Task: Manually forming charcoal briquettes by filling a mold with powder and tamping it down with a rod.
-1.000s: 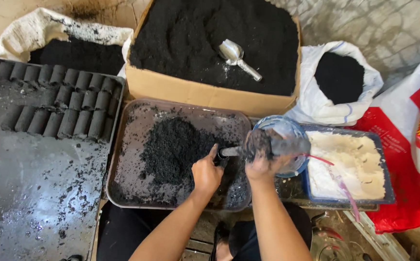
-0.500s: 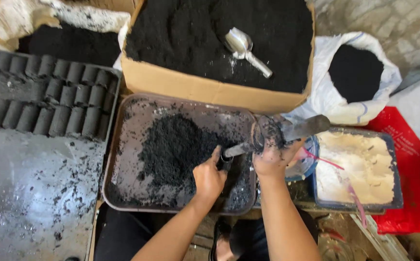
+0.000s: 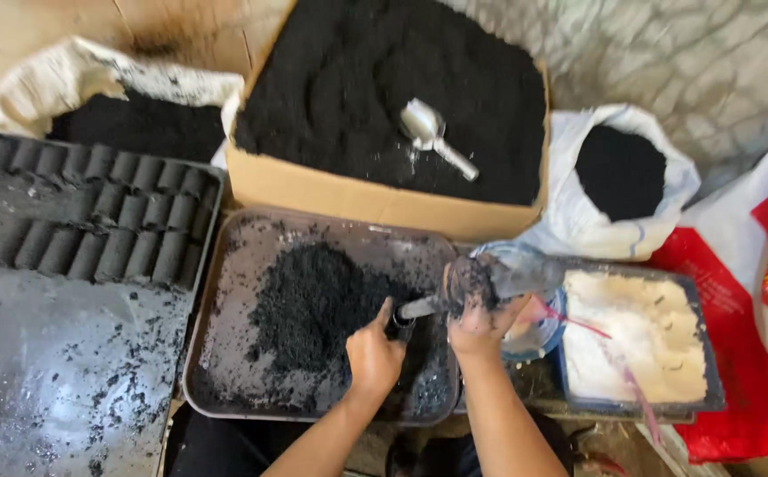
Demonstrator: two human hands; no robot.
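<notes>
Gripping a metal tool (image 3: 419, 307), both hands (image 3: 375, 355) work over the tray (image 3: 225, 291).

- Tray (image 3: 225, 353): bare floor left of the black heap (image 3: 313, 309); both hands fill its right end.
- Cardboard box (image 3: 331, 190) walls the far side.
- Bowl (image 3: 525, 331) and white-powder tub (image 3: 697, 397) crowd the right.
</notes>
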